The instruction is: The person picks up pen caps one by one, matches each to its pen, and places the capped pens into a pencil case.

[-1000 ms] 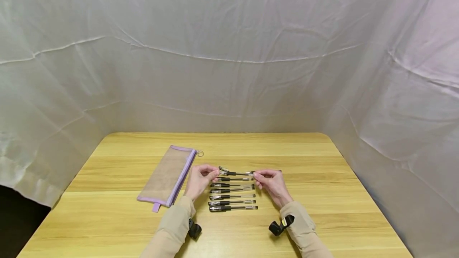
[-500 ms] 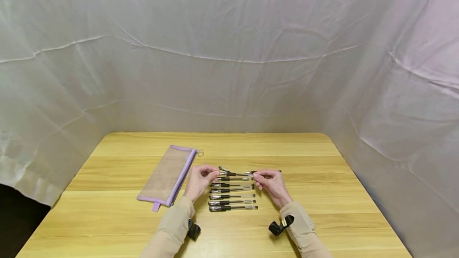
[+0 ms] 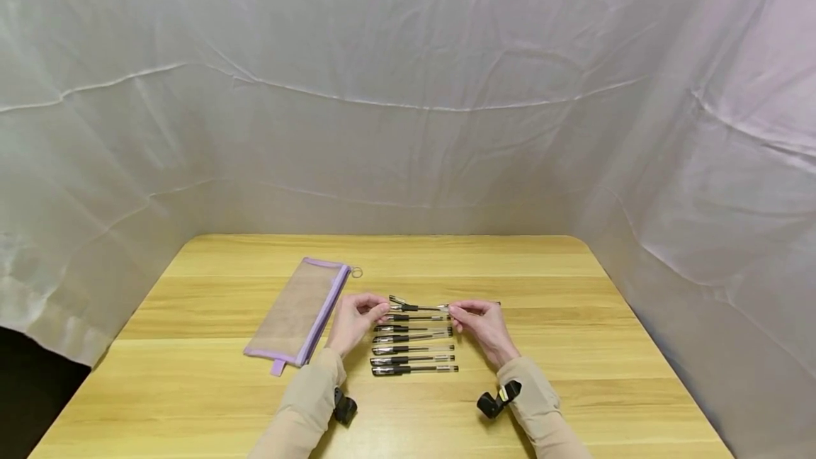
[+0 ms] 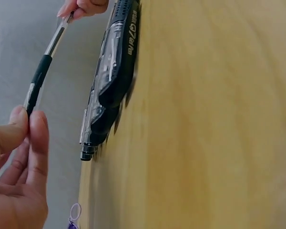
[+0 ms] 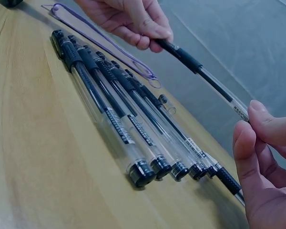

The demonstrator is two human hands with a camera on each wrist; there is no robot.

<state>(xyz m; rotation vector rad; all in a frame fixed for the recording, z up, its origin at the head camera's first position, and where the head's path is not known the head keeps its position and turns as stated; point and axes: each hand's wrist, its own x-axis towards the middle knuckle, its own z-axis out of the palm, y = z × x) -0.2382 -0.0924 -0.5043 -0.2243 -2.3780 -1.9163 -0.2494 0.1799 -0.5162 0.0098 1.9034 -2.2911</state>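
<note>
A slim clear-barreled gel pen (image 5: 198,71) with a black grip is held up off the table between both hands. My left hand (image 3: 353,321) pinches it by the grip end; its tip is hidden behind the fingers. The opposite end is pinched between thumb and forefinger of my right hand (image 3: 482,328). Just below lie several similar capped pens (image 3: 414,360) in a row, caps to the left. A loose clear pen cap (image 5: 167,104) lies beyond the row. Another pen (image 5: 229,180) with a black grip lies partly hidden behind my right hand.
A mesh zip pouch (image 3: 296,310) with purple edging lies flat to the left of my left hand, a ring (image 3: 356,273) on its zip pull. The wooden table (image 3: 574,388) is enclosed by a pale hanging sheet (image 3: 408,147) at the back and sides.
My right hand has shifted very slightly to the left. Both hands keep their hold on the raised pen, and the row of pens and the pouch stay put.
</note>
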